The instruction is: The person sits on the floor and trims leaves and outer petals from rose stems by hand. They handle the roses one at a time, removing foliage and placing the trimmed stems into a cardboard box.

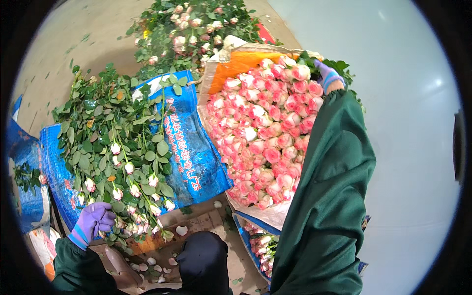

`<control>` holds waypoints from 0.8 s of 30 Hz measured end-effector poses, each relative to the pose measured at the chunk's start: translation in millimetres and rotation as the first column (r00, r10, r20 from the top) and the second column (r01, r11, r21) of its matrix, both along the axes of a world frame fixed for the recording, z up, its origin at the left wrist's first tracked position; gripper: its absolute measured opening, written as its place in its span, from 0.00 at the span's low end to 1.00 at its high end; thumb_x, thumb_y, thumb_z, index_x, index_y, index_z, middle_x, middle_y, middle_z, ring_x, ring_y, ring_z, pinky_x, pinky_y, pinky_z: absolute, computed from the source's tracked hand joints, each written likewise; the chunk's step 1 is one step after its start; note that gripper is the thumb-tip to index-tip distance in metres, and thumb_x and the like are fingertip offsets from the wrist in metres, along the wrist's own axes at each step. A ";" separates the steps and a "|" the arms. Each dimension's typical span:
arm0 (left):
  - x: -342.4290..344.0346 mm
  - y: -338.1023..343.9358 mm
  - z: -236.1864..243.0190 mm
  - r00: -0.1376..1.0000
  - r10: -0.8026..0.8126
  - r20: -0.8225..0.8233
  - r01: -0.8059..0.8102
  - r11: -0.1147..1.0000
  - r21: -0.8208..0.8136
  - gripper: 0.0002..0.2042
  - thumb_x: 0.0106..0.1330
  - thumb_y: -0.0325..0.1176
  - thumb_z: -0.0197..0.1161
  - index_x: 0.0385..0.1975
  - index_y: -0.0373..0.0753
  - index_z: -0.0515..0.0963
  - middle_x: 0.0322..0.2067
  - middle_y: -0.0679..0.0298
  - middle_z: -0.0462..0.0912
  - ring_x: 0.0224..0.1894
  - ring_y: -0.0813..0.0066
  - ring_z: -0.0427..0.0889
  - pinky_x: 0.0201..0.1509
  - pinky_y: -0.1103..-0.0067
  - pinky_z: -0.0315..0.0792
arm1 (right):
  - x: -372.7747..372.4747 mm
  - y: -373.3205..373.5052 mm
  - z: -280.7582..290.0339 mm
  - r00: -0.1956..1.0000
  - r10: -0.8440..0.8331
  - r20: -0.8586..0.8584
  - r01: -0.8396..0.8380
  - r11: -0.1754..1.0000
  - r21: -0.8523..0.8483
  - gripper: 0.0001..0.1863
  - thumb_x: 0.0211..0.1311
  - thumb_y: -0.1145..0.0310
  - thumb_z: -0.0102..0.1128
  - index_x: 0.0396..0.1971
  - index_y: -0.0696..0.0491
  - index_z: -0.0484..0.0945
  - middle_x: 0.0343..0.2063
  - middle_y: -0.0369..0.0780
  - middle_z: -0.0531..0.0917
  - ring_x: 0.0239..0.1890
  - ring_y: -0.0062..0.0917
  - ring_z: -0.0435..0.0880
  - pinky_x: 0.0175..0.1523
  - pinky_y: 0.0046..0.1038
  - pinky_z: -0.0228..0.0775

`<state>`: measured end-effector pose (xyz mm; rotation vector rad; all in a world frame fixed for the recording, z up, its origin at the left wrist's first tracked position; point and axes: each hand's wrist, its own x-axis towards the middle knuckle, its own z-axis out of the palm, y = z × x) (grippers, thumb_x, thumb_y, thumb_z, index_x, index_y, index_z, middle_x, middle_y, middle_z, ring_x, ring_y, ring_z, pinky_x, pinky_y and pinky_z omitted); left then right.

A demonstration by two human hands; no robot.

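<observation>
At the lower left, my left hand (94, 222) in a purple glove is closed, its fingers curled beside the heads of pale pink-white roses (133, 191). Whatever lies between those fingers, if anything, is hidden. These roses lie with their leafy stems on blue woven sacking (194, 162). My right arm stretches across to the far right corner of a large packed bunch of pink roses (270, 132). There my right hand (328, 76), gloved alike, is closed around leafy rose stems (340, 68); the stems inside the grip are mostly covered. Pale wrapping (205, 93) surrounds the bunch.
Another heap of leafy roses (191, 34) stands at the back. Lower down, more roses (265, 248) show below the wrapped bunch. A pale smooth surface (403, 147) runs along the right. Loose petals (181, 230) are scattered near my knee (202, 260).
</observation>
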<state>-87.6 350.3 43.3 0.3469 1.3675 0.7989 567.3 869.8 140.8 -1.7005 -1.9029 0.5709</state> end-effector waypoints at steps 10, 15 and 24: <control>6.9 -8.0 4.7 0.996 -0.022 0.091 0.013 0.996 0.092 0.17 0.62 0.39 0.60 0.43 0.34 0.70 0.29 0.56 0.78 0.25 0.76 0.74 0.25 0.84 0.72 | -45.1 -176.7 147.9 0.969 -0.242 -0.055 0.218 0.936 -0.277 0.25 0.59 0.55 0.56 0.52 0.53 0.69 0.40 0.36 0.76 0.28 0.19 0.73 0.28 0.20 0.69; 12.8 -8.7 17.5 0.996 -0.091 -0.018 0.092 0.993 0.078 0.18 0.62 0.41 0.59 0.44 0.34 0.70 0.31 0.56 0.80 0.29 0.72 0.81 0.26 0.82 0.75 | -45.9 -237.1 107.5 0.935 -0.352 -0.034 0.324 0.891 -0.318 0.23 0.60 0.57 0.56 0.54 0.50 0.70 0.34 0.30 0.77 0.21 0.11 0.70 0.25 0.14 0.66; 7.3 -33.1 5.7 0.991 -0.104 0.085 0.091 0.985 0.148 0.19 0.62 0.44 0.58 0.45 0.35 0.69 0.32 0.57 0.81 0.30 0.73 0.82 0.31 0.81 0.76 | -41.6 -214.4 58.0 0.957 -0.157 0.243 0.190 0.975 -0.119 0.26 0.57 0.50 0.56 0.49 0.53 0.74 0.44 0.43 0.80 0.46 0.30 0.78 0.54 0.27 0.66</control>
